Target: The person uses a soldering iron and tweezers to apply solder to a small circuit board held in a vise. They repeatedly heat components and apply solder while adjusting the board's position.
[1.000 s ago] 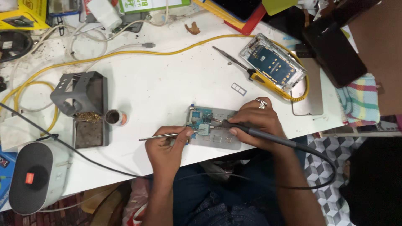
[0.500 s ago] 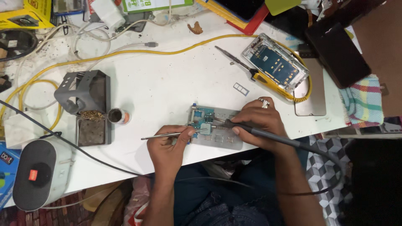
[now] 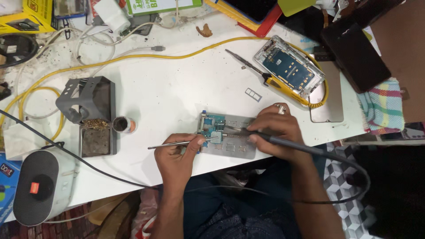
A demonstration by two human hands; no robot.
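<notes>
The left hand (image 3: 177,155) has its grip closed on thin metal tweezers (image 3: 177,144), whose tips reach to 3 o'clock and touch the blue circuit board (image 3: 213,128). The right hand (image 3: 276,132) has its grip clamped around a dark soldering iron (image 3: 287,142), held pen-fashion, with the tip pointing to 9 o'clock and meeting the board just beside the tweezer tips. The circuit board lies on a grey metal holder plate (image 3: 234,148), which sits close to the near edge of the white surface (image 3: 177,88); both wrists cross that edge. The iron's black cord (image 3: 354,177) loops off the surface toward 4 o'clock. At 9 o'clock from the board, near it, stand a small round tin (image 3: 121,125) and a grey soldering stand (image 3: 88,106) with a tray of brass wool. At 12 o'clock the surface shows bare room between the board and a yellow cable (image 3: 155,59). At 1 o'clock, well apart, lie an opened phone frame (image 3: 290,68), a yellow-handled screwdriver (image 3: 283,87) and a small card tray (image 3: 253,94). At 8 o'clock a white rounded speaker (image 3: 42,186) overhangs the near edge.
</notes>
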